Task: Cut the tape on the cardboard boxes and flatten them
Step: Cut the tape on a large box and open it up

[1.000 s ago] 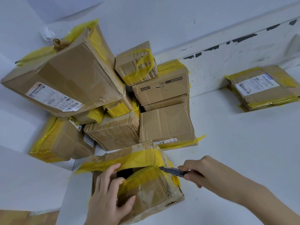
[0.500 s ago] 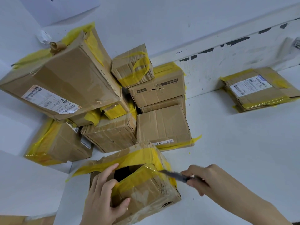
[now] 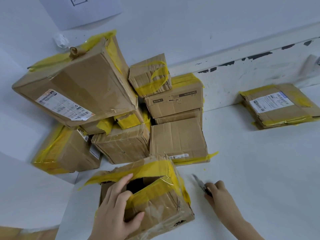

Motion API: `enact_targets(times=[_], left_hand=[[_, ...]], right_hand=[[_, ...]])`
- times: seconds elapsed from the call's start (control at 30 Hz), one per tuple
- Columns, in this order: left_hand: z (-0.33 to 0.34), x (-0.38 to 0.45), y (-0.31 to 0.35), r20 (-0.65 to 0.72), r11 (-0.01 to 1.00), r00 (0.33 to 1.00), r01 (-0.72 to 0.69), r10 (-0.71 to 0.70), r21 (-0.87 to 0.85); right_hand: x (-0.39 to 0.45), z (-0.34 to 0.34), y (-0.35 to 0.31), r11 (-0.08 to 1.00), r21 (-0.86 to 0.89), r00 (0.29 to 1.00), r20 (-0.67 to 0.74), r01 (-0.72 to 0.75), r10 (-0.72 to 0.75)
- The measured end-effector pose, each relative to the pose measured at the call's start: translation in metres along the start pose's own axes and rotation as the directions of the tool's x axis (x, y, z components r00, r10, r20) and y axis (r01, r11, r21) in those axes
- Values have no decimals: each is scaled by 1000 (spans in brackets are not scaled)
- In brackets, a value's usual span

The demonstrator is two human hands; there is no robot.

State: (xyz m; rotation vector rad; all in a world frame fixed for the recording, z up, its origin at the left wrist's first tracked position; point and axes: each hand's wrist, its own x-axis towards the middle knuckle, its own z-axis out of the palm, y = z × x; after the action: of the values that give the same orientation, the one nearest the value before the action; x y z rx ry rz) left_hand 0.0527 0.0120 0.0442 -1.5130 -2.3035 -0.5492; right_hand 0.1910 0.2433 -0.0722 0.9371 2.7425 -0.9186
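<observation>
Gripping front box [image 3: 155,210] at its opened flap, left hand [image 3: 114,213] steadies; right hand [image 3: 216,192] clutches knife [image 3: 199,183] (blade clear); slice remaining tape away from fingers

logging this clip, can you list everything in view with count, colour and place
near box: one, brown with yellow tape, front centre, top partly open
stacked boxes: about eight, brown with yellow tape, piled against the wall behind the near box; exact count unclear where they overlap
large box: one, brown, white label, tilted on top of the pile at left
flattened box: one, brown with yellow tape and a white label, far right by the wall
knife: one, grey blade, right of the near box, blurred
table: one, white, under everything
left hand: one, gripping the near box's front flap at the opening
right hand: one, holding the knife, apart from the box
</observation>
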Motion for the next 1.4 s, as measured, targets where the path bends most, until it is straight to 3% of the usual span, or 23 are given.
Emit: enact_targets(times=[0.07, 0.13, 0.23, 0.33, 0.57, 0.67, 1.0, 1.4], left_hand=[[0, -1, 0, -7, 1000, 1000, 3, -3, -4], [1, -1, 0, -9, 1000, 1000, 8, -8, -10], [2, -2, -1, -1, 1000, 1000, 11, -11, -21], [2, -2, -1, 0, 999, 1000, 9, -9, -30], [0, -2, -1, 6, 999, 1000, 18, -18, -34], [0, -2, -1, 10, 999, 1000, 24, -24, -39], [2, -2, -2, 4, 999, 1000, 14, -14, -48], [5, -2, -3, -4, 999, 1000, 23, -23, -26]], right_hand=[[-6, -11, -13, 976, 216, 996, -86, 19, -1], [-11, -31, -31, 948, 292, 981, -179, 126, -75], [-19, -62, -59, 957, 137, 949, -227, 254, -219], [-26, -83, -79, 978, -71, 962, -175, 198, -208], [-34, -90, -96, 949, -306, 984, -132, 73, -118], [-34, -91, -99, 935, -352, 993, -87, 48, -84], [-32, -105, -103, 883, -441, 982, -19, 159, -187], [-55, -96, -103, 893, -392, 974, 50, 222, -220]])
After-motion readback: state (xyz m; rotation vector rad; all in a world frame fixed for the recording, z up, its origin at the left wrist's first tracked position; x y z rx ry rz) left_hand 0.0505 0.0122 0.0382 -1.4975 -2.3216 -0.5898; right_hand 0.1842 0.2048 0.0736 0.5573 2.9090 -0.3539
